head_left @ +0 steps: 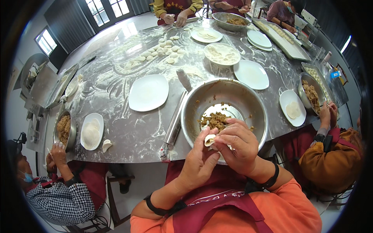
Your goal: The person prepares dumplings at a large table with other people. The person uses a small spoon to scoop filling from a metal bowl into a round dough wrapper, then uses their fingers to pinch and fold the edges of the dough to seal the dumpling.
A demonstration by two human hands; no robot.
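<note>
My left hand (199,161) holds a small dumpling (210,140), its pale wrapper folded partly round some brown filling. The fingertips of my right hand (237,146) pinch the wrapper's right side. Both hands are over the near rim of a large steel bowl (195,101). Inside it lies a clump of brown minced filling (216,119), with smears up the wall. A small pale thing just above the dumpling is too small to make out.
A long metal roller (175,121) lies left of the bowl. White plates (149,93) (251,73), a flour bowl (222,54) and dough pieces (163,50) stand on the floury table (116,128). Co-workers sit close on both sides, with steel bowls (71,136) and wrapper plates (98,144).
</note>
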